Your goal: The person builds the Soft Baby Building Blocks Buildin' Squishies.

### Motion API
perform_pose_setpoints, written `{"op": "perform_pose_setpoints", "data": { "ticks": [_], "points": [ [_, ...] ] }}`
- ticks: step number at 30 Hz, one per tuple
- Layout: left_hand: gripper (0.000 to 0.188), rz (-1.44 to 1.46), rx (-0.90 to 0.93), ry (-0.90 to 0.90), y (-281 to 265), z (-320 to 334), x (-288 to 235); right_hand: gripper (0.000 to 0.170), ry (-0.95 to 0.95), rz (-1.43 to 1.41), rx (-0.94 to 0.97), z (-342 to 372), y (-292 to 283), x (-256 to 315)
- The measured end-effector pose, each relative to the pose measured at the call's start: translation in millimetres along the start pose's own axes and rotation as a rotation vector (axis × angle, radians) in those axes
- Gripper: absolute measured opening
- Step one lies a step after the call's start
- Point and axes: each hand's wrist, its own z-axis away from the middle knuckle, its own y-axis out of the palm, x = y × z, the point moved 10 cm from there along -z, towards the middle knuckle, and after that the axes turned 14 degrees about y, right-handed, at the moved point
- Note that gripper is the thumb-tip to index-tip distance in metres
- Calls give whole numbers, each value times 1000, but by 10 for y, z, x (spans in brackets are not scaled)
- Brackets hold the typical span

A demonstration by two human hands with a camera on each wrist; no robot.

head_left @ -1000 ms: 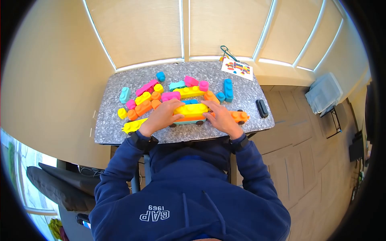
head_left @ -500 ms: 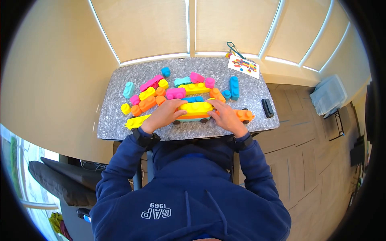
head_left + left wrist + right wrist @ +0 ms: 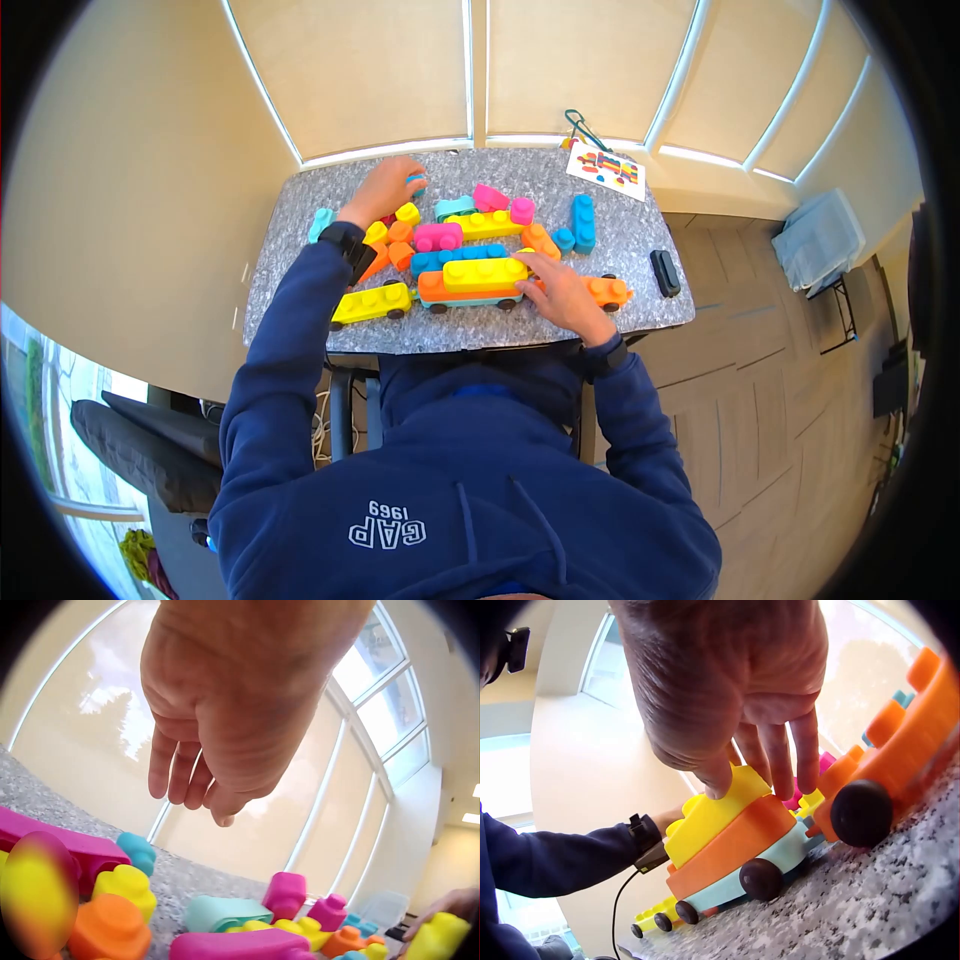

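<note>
My left hand (image 3: 385, 190) is over the far left of the table, fingers loosely extended downward and holding nothing. A small blue block (image 3: 136, 852) lies below those fingertips, partly covered by the hand in the head view. My right hand (image 3: 562, 292) grips the right end of a long yellow block (image 3: 485, 274), thumb on the near side and fingers on the far side. This block sits on an orange block (image 3: 739, 844), stacked on a light-blue wheeled base (image 3: 727, 881). A yellow wheeled car (image 3: 372, 303) stands at its left, an orange wheeled car (image 3: 608, 291) at its right.
Behind the cars lie a long blue block (image 3: 455, 258), a pink block (image 3: 438, 237), a yellow block (image 3: 480, 226) and several others. A picture card (image 3: 606, 170) lies at the back right of the speckled table (image 3: 640, 310). Near the right edge is a black case (image 3: 664, 271).
My left hand has let go of the yellow block's left end and moved to the far left, over the small blue block. The right hand stays on the yellow block.
</note>
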Motion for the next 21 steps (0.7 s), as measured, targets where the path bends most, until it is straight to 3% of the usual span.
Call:
{"op": "perform_pose_setpoints", "data": {
  "ticks": [4, 6, 10, 16, 18, 21],
  "points": [
    [33, -104, 93, -59, 408, -81, 513, 46, 24, 13, 19, -7, -6, -26],
    [29, -194, 229, -84, 667, -84, 673, 47, 26, 2, 43, -12, -3, -4],
    [29, -221, 247, -79, 960, -83, 870, 47, 22, 8, 39, -17, 6, -24],
    [40, -247, 136, -111, 967, -98, 1010, 47, 40, 12, 49, -29, 9, -14],
    [43, -230, -4, -116, 919, -50, 1087, 46, 43, 15, 49, -24, 17, -28],
    [45, -249, -1, -163, 914, -61, 1126, 46, 57, 10, 55, -22, 18, -31]
  ]
}}
